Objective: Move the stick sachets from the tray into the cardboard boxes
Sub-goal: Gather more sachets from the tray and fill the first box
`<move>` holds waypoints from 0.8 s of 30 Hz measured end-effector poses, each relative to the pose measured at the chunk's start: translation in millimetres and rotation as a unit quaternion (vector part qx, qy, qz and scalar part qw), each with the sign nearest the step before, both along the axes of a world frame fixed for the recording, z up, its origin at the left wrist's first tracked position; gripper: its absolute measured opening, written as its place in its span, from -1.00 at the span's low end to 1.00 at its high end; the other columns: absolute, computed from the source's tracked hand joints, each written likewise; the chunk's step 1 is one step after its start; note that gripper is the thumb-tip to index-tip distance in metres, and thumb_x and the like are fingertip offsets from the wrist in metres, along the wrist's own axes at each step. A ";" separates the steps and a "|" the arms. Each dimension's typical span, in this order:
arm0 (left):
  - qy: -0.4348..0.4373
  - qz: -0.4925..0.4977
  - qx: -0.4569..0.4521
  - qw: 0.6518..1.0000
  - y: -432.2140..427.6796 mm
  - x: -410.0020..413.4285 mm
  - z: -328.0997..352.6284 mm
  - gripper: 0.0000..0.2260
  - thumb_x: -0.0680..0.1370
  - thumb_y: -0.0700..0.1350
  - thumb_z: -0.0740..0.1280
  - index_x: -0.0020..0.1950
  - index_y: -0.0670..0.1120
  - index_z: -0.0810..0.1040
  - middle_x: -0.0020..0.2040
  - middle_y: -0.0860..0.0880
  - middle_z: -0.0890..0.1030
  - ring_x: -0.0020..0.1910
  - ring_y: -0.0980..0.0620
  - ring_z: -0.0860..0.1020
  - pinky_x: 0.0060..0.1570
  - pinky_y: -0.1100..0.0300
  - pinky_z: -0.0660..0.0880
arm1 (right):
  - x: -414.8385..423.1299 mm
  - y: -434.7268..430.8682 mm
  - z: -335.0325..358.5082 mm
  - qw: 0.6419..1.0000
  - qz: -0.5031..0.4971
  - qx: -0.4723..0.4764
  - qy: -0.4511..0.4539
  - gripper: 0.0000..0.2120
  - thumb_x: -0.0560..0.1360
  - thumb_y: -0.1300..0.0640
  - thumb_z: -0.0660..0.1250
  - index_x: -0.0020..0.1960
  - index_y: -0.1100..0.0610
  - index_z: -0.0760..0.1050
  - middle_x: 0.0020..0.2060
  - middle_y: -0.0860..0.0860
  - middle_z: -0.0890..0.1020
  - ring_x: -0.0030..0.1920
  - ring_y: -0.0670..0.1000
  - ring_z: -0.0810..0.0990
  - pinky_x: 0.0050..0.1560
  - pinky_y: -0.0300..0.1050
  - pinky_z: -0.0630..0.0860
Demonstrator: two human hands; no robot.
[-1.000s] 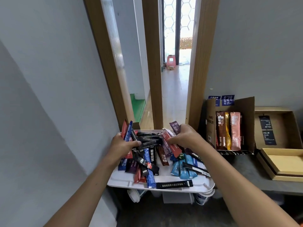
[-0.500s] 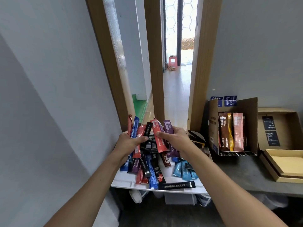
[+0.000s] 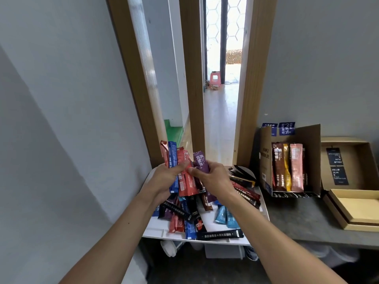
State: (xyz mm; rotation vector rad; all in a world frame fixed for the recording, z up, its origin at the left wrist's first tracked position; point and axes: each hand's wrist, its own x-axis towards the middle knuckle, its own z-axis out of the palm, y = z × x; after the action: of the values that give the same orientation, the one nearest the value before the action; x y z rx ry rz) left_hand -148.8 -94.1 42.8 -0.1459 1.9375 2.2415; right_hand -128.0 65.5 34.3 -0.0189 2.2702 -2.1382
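Grip: left hand (image 3: 166,179) closed around a bundle of sachets (image 3: 183,173), red and blue ones standing upright, raised above the tray (image 3: 155,232). Right hand (image 3: 213,179) closed on the same bundle from the other side, thumb against a red sachet, a purple sachet (image 3: 200,161) behind its fingers. Loose sachets (image 3: 190,216) lie heaped on the white tray: black, blue, red, light blue. One black sachet (image 3: 220,234) lies flat near the front edge. Right of the tray, on the grey worktop (image 3: 297,224), an open cardboard box (image 3: 311,156) holds brown, yellow and pink sachets upright. A flat box (image 3: 356,210) lies further right.
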 end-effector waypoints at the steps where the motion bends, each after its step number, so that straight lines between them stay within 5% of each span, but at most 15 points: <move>1: 0.001 0.013 -0.003 1.000 0.1 -0.6 0.0 -0.76 0.57 -0.17 0.49 0.20 -0.22 0.67 -0.05 -0.16 0.78 -0.12 -0.12 0.77 -0.07 0.00 0.71 | -0.4 1.5 -0.4 1.000 -0.014 -0.001 0.006 -0.89 0.55 0.10 0.51 0.05 0.07 0.64 -0.15 -0.05 0.77 -0.17 -0.15 0.76 -0.23 -0.34 0.61; 4: -0.006 0.044 -0.003 0.999 -3.5 -1.6 -1.5 -0.86 0.58 -0.21 0.48 0.12 -0.17 0.64 -0.16 -0.11 0.77 -0.22 -0.07 0.76 -0.22 0.06 0.69 | -1.6 7.3 -0.1 0.997 -0.074 -0.012 0.001 -0.77 0.60 -0.05 0.42 0.03 0.13 0.63 -0.16 0.01 0.76 -0.14 -0.02 0.75 -0.14 -0.17 0.64; 8: -0.010 0.057 -0.031 0.998 -2.7 -4.2 -7.1 -0.88 0.62 -0.18 0.43 0.13 -0.11 0.55 -0.05 -0.19 0.67 -0.08 -0.16 0.68 0.04 -0.12 0.67 | -6.4 7.7 -0.5 0.988 -0.140 0.068 -0.012 -0.49 0.75 -0.06 0.01 -0.06 0.18 0.61 -0.28 0.11 0.59 -0.27 0.05 0.53 -0.22 -0.02 0.43; 10: 0.023 0.036 -0.061 0.997 -0.1 -2.7 -6.4 -0.85 0.60 -0.19 0.45 0.14 -0.12 0.56 -0.01 -0.22 0.65 -0.04 -0.18 0.66 0.18 -0.19 0.64 | -8.1 7.7 3.1 0.988 -0.142 0.060 -0.016 -0.57 0.72 0.03 0.06 -0.01 0.18 0.64 -0.25 0.14 0.59 -0.25 0.07 0.52 -0.21 0.02 0.42; 15: 0.051 -0.041 -0.053 0.996 3.9 9.6 1.1 -0.40 0.32 -0.04 0.62 0.30 -0.17 0.57 0.06 -0.18 0.75 -0.02 -0.13 0.76 0.02 -0.01 0.70 | -7.8 10.4 11.0 0.992 -0.117 0.049 0.016 -0.83 0.64 0.02 0.38 0.10 0.12 0.62 -0.09 0.05 0.71 -0.16 0.00 0.70 -0.12 -0.05 0.65; 21: 0.057 -0.014 -0.111 0.992 -3.4 8.5 -2.5 -0.41 0.38 -0.25 0.64 0.35 -0.12 0.51 0.08 -0.17 0.73 -0.02 -0.14 0.75 -0.01 -0.03 0.70 | 2.6 19.9 9.6 0.994 -0.063 -0.079 -0.051 -0.83 0.54 0.19 0.51 0.05 0.25 0.61 -0.09 0.20 0.76 -0.19 0.10 0.77 -0.21 -0.06 0.71; 24: 0.036 0.022 -0.094 0.995 -13.7 5.5 -3.5 -0.46 0.45 -0.30 0.56 0.38 -0.14 0.45 0.06 -0.20 0.68 -0.08 -0.13 0.72 -0.11 0.01 0.68 | 4.9 23.2 -7.6 0.981 -0.054 0.167 -0.082 -0.84 0.52 0.09 0.54 -0.06 0.18 0.63 -0.22 0.10 0.75 -0.29 0.03 0.76 -0.26 -0.04 0.70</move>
State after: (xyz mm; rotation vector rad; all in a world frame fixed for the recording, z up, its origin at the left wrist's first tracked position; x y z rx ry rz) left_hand -143.3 -107.8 39.2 -0.1338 2.2025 2.1146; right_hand -123.1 88.7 26.8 0.2818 2.5455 -1.6977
